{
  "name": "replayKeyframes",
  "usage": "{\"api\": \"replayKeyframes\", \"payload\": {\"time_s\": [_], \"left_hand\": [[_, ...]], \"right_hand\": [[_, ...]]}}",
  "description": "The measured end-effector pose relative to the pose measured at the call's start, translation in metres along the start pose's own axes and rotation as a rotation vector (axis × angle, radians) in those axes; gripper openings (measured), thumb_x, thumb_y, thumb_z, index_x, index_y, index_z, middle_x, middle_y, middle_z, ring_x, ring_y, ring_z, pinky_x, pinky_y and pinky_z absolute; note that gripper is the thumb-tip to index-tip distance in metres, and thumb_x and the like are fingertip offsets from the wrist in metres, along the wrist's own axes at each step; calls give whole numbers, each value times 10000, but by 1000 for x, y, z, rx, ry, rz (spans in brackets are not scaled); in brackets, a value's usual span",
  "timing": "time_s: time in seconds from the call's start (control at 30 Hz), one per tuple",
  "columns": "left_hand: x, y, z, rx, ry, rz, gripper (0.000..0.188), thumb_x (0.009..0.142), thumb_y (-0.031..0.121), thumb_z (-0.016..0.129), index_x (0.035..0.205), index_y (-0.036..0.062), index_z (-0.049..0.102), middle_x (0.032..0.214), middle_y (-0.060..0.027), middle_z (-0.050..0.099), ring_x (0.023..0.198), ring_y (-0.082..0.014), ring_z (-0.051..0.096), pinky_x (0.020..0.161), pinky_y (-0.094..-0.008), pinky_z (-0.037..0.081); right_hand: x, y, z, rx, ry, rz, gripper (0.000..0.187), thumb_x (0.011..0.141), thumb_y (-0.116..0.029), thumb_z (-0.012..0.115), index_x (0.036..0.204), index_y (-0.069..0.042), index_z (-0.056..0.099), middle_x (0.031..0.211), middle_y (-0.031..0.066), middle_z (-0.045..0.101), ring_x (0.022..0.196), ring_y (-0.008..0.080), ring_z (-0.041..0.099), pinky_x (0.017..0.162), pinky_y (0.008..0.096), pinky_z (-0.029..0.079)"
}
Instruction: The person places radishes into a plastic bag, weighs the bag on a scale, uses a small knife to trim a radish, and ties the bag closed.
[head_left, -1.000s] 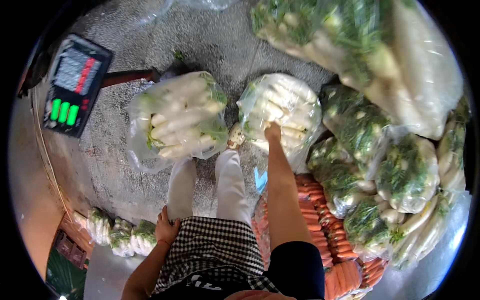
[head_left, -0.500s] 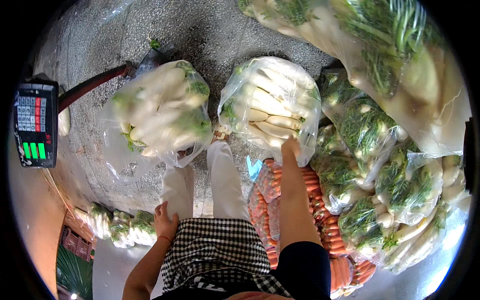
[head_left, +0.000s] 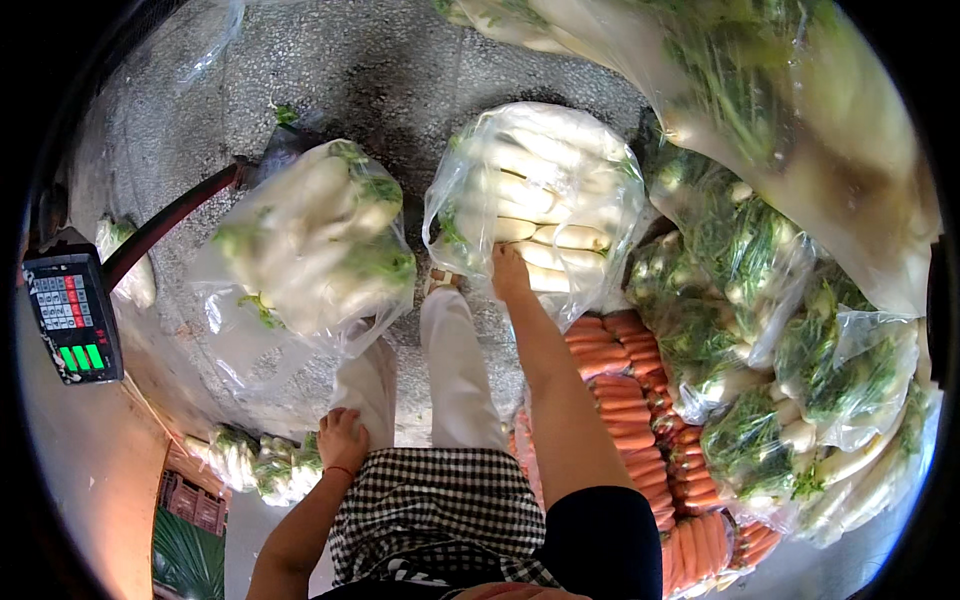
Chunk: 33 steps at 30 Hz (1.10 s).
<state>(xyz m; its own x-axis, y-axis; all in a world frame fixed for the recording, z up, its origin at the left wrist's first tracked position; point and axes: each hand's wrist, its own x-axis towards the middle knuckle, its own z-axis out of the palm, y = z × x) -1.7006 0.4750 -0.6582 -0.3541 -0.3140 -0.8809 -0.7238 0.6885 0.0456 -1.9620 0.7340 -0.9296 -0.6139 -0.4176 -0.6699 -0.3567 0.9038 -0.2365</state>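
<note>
My right hand (head_left: 509,272) reaches down to the near side of an open clear plastic bag (head_left: 625,255) packed with white radishes (head_left: 568,237). Its fingers curl in among the radishes' near ends; whatever they grip is hidden. My left hand (head_left: 343,440) rests on my thigh, fingers apart, holding nothing. Left of the open bag stands another clear bag of white radishes (head_left: 320,225) with green tops, its loose plastic spread toward my legs.
A scale display (head_left: 70,315) on a dark red pole stands at the far left. Bagged carrots (head_left: 620,415) lie beside my right leg. Bagged radishes with leafy tops (head_left: 745,440) pile up at the right, and a large bag of them (head_left: 790,150) looms at upper right. A purple crate (head_left: 192,503) sits lower left.
My right hand has moved left along the near side of the radish bag, from its right part. My left hand stays on my thigh. The view has shifted slightly.
</note>
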Motion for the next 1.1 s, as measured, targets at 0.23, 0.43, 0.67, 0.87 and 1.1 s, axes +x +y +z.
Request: {"api": "replayKeyframes", "payload": {"time_s": [0.23, 0.43, 0.67, 0.87, 1.1], "left_hand": [[1, -4, -2, -61, 4, -48, 276, 734, 213, 597, 998, 139, 631, 1078, -55, 565, 1057, -284, 504, 887, -433, 430], [-4, -27, 4, -322, 125, -107, 523, 732, 177, 631, 1229, 115, 480, 1229, -121, 469, 1086, -327, 487, 908, -444, 429], [26, -58, 14, -809, 829, -412, 866, 707, 154, 737, 1409, 60, 240, 1359, -193, 278, 1091, -333, 454, 929, -406, 421], [77, -102, -5, -1428, 814, -426, 428, 873, 247, 616, 1170, -37, 493, 1015, -123, 519, 883, -241, 541, 859, -346, 446], [68, -145, -30, -2202, 597, -138, 255, 967, 267, 478, 1086, 64, 576, 696, 26, 494, 624, -102, 444, 635, -252, 378]], "right_hand": [[1, 6, -13, 28, 177, 15, 252, 773, -72, 544, 1023, -71, 578, 1024, 151, 596, 850, 350, 585, 725, 445, 470], [-51, 15, -97, 1814, 192, 209, 380, 848, -235, 558, 1192, -91, 486, 1112, 87, 557, 1004, 302, 539, 841, 484, 453], [-189, -66, -184, 1924, 205, 312, 400, 918, -246, 460, 1256, -33, 483, 1206, 120, 526, 1101, 283, 506, 950, 461, 407], [-213, -218, -203, 1402, -174, -20, 409, 855, -232, 540, 1219, -48, 512, 1220, 137, 528, 1088, 314, 526, 935, 459, 418], [-101, -380, -177, 262, -125, -843, 431, 775, -179, 597, 1190, -80, 533, 1241, 147, 519, 1064, 340, 547, 932, 451, 413]]}}
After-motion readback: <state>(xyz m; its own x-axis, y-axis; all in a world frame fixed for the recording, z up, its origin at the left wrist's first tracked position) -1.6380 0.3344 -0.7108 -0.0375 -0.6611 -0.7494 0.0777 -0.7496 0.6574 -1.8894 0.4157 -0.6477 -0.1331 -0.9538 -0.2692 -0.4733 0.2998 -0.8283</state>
